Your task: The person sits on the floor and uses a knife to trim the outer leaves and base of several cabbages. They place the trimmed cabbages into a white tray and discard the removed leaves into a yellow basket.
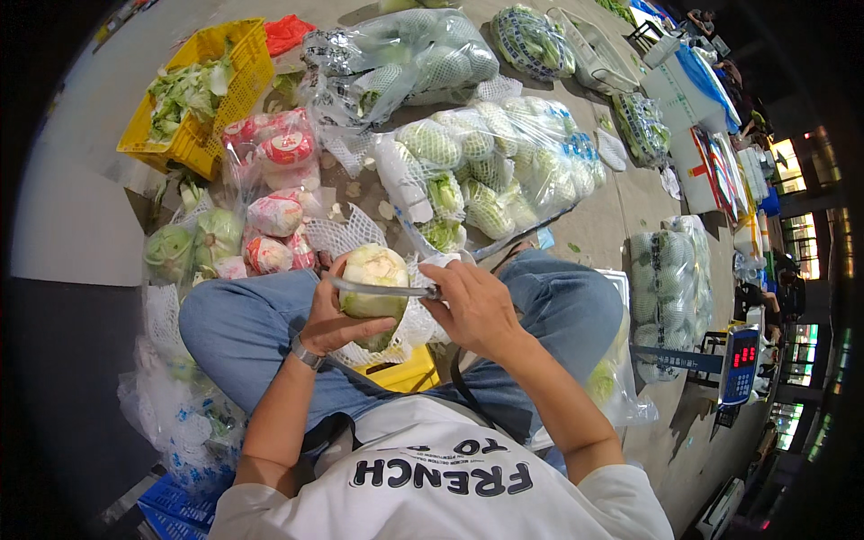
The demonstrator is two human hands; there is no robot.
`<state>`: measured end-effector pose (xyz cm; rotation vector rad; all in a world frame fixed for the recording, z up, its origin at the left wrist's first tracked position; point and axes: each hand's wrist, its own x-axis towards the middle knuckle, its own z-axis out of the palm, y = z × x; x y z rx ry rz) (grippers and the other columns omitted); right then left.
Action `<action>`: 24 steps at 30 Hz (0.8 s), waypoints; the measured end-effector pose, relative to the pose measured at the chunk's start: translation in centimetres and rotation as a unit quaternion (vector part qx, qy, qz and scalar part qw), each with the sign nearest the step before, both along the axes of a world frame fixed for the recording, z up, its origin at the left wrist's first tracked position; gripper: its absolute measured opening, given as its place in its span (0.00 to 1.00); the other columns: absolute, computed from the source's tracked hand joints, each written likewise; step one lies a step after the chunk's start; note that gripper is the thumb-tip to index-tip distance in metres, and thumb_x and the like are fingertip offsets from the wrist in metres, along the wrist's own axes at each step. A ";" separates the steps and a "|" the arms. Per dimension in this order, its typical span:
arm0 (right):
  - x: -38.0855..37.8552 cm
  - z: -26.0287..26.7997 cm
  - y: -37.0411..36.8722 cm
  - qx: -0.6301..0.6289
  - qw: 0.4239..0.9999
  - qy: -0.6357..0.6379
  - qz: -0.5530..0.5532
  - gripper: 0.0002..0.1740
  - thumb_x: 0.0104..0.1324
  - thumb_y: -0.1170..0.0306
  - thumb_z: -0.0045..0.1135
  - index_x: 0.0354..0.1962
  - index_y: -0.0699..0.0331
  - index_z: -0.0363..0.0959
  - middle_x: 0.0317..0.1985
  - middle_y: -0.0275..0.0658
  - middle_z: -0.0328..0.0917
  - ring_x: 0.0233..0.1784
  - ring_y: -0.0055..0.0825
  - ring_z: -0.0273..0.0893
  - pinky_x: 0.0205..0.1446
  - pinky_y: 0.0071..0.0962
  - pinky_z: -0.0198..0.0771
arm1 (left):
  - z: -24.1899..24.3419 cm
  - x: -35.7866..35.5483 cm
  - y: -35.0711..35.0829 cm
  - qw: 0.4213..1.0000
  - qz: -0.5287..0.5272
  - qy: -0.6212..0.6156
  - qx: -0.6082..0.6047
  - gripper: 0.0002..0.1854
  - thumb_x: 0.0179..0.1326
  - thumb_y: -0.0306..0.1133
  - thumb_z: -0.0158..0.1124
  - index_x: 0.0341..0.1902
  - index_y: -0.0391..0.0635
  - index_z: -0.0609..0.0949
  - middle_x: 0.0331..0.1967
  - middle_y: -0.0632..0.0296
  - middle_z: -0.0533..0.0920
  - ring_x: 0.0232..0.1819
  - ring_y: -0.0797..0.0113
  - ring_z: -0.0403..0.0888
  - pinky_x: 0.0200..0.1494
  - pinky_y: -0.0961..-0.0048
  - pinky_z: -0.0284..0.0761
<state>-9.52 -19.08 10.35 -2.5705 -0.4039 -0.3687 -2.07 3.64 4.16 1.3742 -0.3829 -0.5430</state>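
Note:
My left hand (341, 307) cups a pale green cabbage (374, 270) above my lap, its cream-coloured cut stem end turned up. In my right hand (469, 297) is a knife (381, 289), gripped by its handle. The blade lies across the near side of the cabbage, and its tip reaches the fingers of my left hand. Whether the edge is in the cabbage I cannot tell. White foam netting (412, 331) lies below the cabbage, between my legs.
A yellow crate (246, 88) of leaf trimmings stands at the far left. Red-and-white wrapped produce (273, 212) lies nearer. Ahead is a clear bag of netted cabbages (499, 155). Bagged round produce (661, 277) and a scale display (739, 364) are on the right. People are in the right background.

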 end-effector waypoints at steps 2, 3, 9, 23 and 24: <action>-0.2 -0.1 0.0 -0.029 0.999 0.013 0.029 0.19 0.59 0.66 0.64 0.46 0.62 0.70 0.34 0.39 0.72 0.37 0.38 0.73 0.41 0.35 0.69 | -0.3 -0.3 -0.2 1.000 -0.009 -0.005 0.014 0.49 0.36 0.38 0.85 0.64 0.40 0.70 0.55 0.59 0.79 0.56 0.68 0.77 0.61 0.69 0.73; -0.3 -0.3 0.0 -0.036 0.999 0.021 0.031 0.17 0.60 0.66 0.64 0.44 0.62 0.70 0.34 0.39 0.71 0.37 0.38 0.73 0.42 0.35 0.69 | -0.4 -0.4 -0.2 1.000 -0.011 -0.010 0.027 0.49 0.36 0.38 0.85 0.64 0.40 0.70 0.54 0.59 0.79 0.56 0.68 0.77 0.62 0.70 0.73; -1.0 -1.1 0.0 -0.034 0.996 0.065 0.056 0.11 0.61 0.69 0.59 0.37 0.63 0.66 0.33 0.40 0.70 0.39 0.39 0.74 0.44 0.35 0.69 | -0.1 -1.3 0.4 0.998 -0.048 0.038 0.017 0.47 0.38 0.37 0.84 0.64 0.41 0.70 0.55 0.59 0.79 0.57 0.68 0.77 0.63 0.70 0.70; -2.5 -4.4 -0.8 -0.023 0.988 0.111 0.101 0.14 0.52 0.79 0.56 0.36 0.66 0.64 0.34 0.44 0.70 0.38 0.46 0.73 0.42 0.39 0.70 | -1.6 -5.1 0.6 0.970 -0.070 0.232 -0.019 0.40 0.44 0.33 0.79 0.63 0.40 0.72 0.55 0.59 0.79 0.56 0.68 0.77 0.61 0.69 0.73; -2.5 -4.7 -0.9 -0.025 0.988 0.116 0.100 0.14 0.52 0.79 0.55 0.36 0.66 0.64 0.34 0.45 0.70 0.38 0.46 0.73 0.42 0.40 0.70 | -1.7 -5.1 0.5 0.971 -0.070 0.228 -0.009 0.40 0.44 0.33 0.79 0.63 0.40 0.73 0.54 0.59 0.80 0.55 0.68 0.78 0.60 0.69 0.73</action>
